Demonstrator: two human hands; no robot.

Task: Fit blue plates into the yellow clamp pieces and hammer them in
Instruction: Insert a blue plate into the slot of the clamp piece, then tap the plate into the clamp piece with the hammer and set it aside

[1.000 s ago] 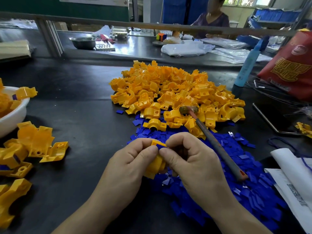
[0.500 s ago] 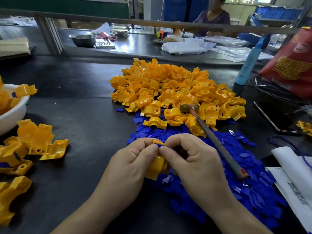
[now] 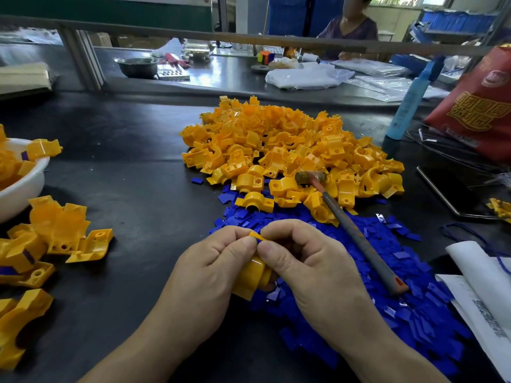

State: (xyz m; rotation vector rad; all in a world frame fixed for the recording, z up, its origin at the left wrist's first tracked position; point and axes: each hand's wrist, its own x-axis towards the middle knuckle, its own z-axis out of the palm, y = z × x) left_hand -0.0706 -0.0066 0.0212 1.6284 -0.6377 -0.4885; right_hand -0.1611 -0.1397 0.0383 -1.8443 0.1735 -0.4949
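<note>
Both hands grip one yellow clamp piece (image 3: pixel 253 275) low over the near part of the blue plate heap (image 3: pixel 401 308). My left hand (image 3: pixel 210 275) pinches its left side, and my right hand (image 3: pixel 312 269) pinches the top edge from the right. Both thumbs meet at the piece's upper rim, which hides any blue plate there. A large pile of yellow clamp pieces (image 3: pixel 287 150) lies beyond the hands. A hammer (image 3: pixel 356 233) with a grey and orange handle rests across both heaps, its head on the yellow pile.
A white bowl (image 3: pixel 25 189) with yellow pieces sits at the left edge, and more yellow pieces (image 3: pixel 55 239) lie loose beside it. White paper (image 3: pixel 486 294) is at the right, a blue bottle (image 3: pixel 409 103) and a red bag (image 3: pixel 481 106) behind. Across the far bench sits another person.
My thumbs have closed over the clamp piece's top rim, and the small blue bit seen there earlier is now covered. The hammer and heaps lie as before.
</note>
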